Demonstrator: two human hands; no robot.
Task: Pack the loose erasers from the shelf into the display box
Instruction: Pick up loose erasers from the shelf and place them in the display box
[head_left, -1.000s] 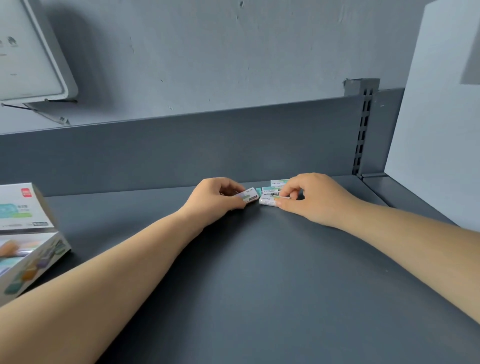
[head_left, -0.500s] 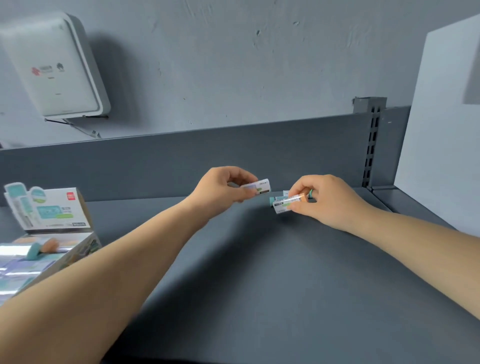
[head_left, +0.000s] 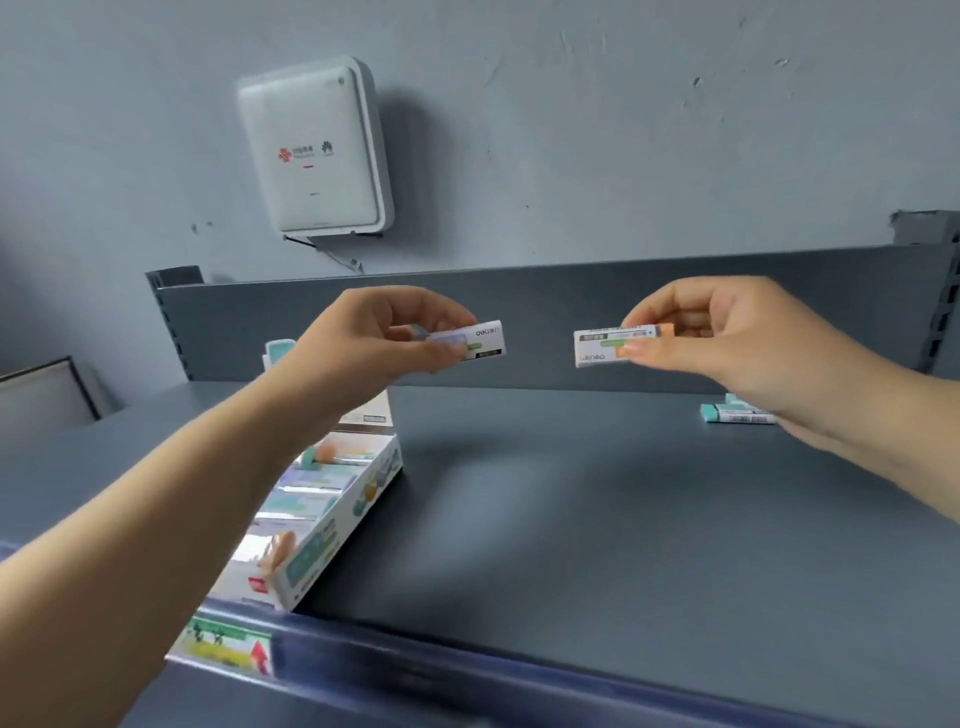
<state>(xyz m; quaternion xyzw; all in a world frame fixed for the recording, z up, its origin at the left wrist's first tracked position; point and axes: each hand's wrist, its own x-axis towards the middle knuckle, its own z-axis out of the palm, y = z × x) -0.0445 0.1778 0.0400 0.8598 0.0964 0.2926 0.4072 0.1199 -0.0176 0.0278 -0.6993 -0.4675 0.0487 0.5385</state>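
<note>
At mid-frame the left hand (head_left: 374, 332) pinches one eraser (head_left: 475, 340) and the right hand (head_left: 727, 332) pinches another eraser (head_left: 613, 345), both held above the shelf (head_left: 597, 493). This looks like the carry step; next, each must be lowered into the display box (head_left: 322, 519) at lower left. More loose erasers (head_left: 735, 413) lie at right.
</note>
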